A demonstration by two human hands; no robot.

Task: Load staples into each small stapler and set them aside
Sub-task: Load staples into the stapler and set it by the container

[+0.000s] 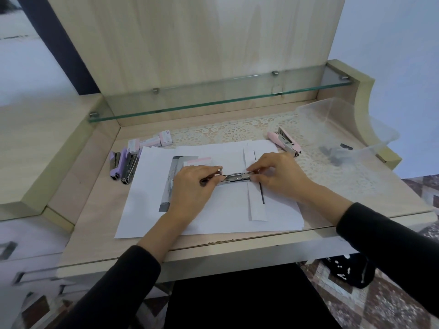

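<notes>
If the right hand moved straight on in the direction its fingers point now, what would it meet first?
Its fingers point left along the open stapler, which the right hand pinches at one end. Beyond that, it would probably meet the left hand, which holds the stapler's other end.

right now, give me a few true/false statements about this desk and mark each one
1. The left hand and right hand both hold the open stapler over the paper. True.
2. The pink stapler lies left of the paper. False: it lies to the right, on the lace mat.
3. The purple staplers lie by the paper's left edge. True.
4. The staple boxes sit inside the clear bin. False: they sit on the desk at the back left, behind the purple staplers.
</notes>
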